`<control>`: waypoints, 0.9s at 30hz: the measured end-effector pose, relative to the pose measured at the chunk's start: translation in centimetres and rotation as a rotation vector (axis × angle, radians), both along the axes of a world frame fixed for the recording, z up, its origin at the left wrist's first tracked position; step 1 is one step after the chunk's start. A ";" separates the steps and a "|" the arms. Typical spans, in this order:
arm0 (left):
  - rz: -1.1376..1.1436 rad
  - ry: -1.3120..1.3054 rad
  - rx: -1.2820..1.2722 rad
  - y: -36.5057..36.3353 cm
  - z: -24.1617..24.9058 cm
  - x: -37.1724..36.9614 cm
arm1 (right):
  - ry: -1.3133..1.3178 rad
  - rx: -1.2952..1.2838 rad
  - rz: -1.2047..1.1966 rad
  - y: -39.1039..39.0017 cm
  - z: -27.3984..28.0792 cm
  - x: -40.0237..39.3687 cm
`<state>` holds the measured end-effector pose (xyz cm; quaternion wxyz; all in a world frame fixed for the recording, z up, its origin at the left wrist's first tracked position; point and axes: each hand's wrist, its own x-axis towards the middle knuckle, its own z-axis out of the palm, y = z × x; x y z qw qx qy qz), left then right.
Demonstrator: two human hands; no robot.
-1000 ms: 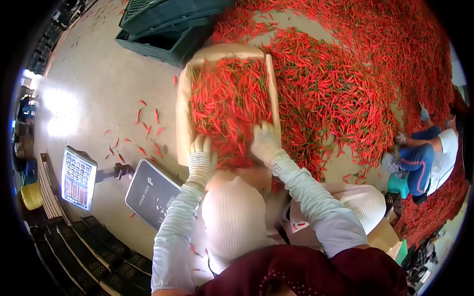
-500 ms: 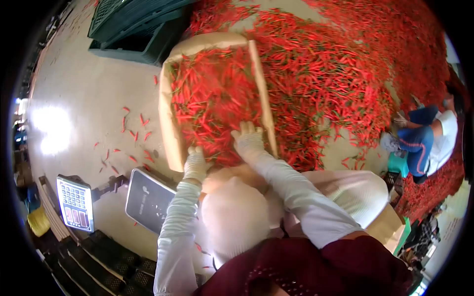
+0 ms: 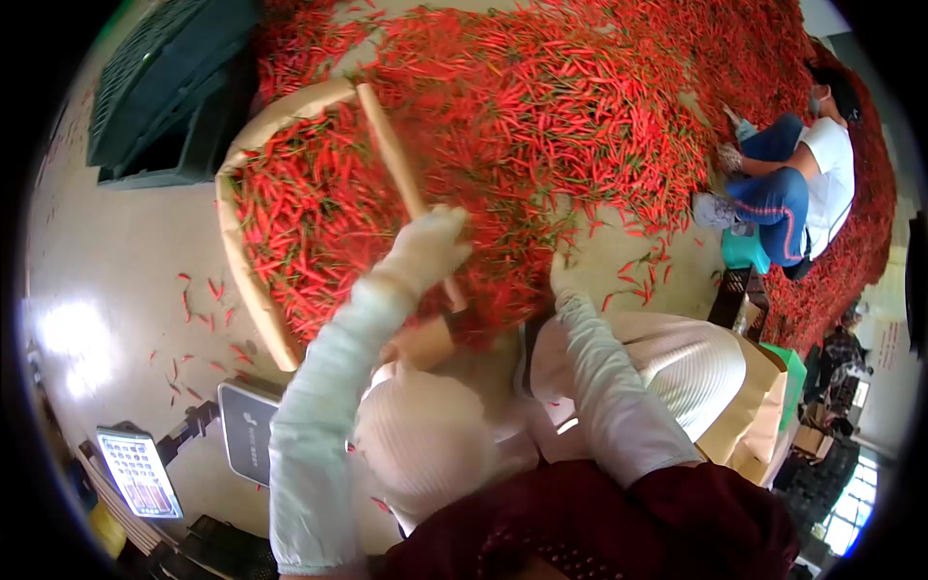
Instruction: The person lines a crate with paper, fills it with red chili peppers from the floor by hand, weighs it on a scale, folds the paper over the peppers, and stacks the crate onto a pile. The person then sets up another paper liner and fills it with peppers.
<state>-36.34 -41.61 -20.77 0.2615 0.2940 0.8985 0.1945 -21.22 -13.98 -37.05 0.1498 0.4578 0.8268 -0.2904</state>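
Note:
A paper-lined box (image 3: 253, 280) full of red chilies (image 3: 304, 208) stands before me. My left hand (image 3: 430, 246), gloved in white, is above the box's right edge; its fingers are blurred and partly hidden, so I cannot tell whether they hold anything. My right hand (image 3: 565, 275) is at the near edge of the loose chili pile (image 3: 599, 116), to the right of the box. Its fingers are smeared and partly covered by chilies. Blurred chilies lie between my two hands.
Dark green crates (image 3: 159, 106) stand at the upper left. A scale platform (image 3: 244, 430) with a lit display (image 3: 138, 474) is at the lower left. At the right, another person (image 3: 822, 159) sits on a teal stool (image 3: 742, 251). An open paper-lined box (image 3: 749, 416) stands at my right.
The view has turned to the right. My left hand has moved from the box's near left corner to its right edge. My right hand has left the box for the loose pile.

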 end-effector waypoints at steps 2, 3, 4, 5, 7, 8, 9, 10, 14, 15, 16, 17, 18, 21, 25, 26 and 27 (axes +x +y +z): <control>-0.142 0.049 -0.305 2.9 -3.1 -2.4 | -0.255 0.005 0.041 -3.5 3.3 0.2; -0.173 -0.050 -0.467 3.7 -4.8 -3.5 | -0.298 0.026 0.074 -5.0 5.1 -0.3; -0.193 -0.165 -0.574 4.3 -5.7 -3.5 | -0.219 0.029 0.094 -5.1 4.3 -0.1; -0.211 -0.283 -0.679 4.9 -6.7 -3.2 | -0.231 0.027 0.086 -5.6 4.3 -0.5; -0.106 -0.412 -0.558 5.9 -10.9 -1.2 | -0.017 0.006 0.231 -7.0 4.2 -1.6; -0.031 -0.451 -0.494 6.5 -10.6 0.0 | -0.016 0.002 0.234 -7.8 3.3 -2.1; 0.055 -0.488 -0.429 7.1 -10.3 1.0 | 0.083 -0.066 0.197 -8.7 2.2 -2.9; 0.085 -0.556 -0.348 7.0 -10.3 1.1 | 0.175 -0.141 0.159 -9.4 0.9 -3.0; 0.252 -0.671 -0.007 6.9 -12.6 2.3 | 0.454 -0.833 -0.249 -8.0 -1.6 -2.6; 0.279 -0.675 0.100 7.2 -12.6 2.8 | 0.437 -0.872 -0.265 -7.6 -1.1 -2.3; 0.306 -0.662 0.193 7.5 -12.0 3.1 | 0.432 -0.896 -0.263 -7.3 0.2 -2.5; 0.329 -0.637 0.258 7.7 -10.8 3.3 | 0.436 -0.909 -0.249 -7.2 1.6 -2.8; 0.361 -0.611 0.317 7.6 -8.8 3.3 | 0.444 -0.925 -0.220 -7.1 3.4 -3.6; 0.434 -0.524 0.465 4.7 -0.8 2.6 | 0.479 -0.966 -0.072 -8.5 10.9 -6.6; 0.625 -0.115 0.675 -1.6 4.8 5.6 | 0.233 -0.967 0.082 -14.0 18.7 -9.3; 0.668 -0.077 0.699 -3.6 4.9 6.4 | 0.376 -1.067 0.205 -16.3 18.7 -9.7; 0.708 -0.042 0.723 -5.6 4.7 7.0 | 0.519 -1.162 0.323 -18.2 18.5 -9.9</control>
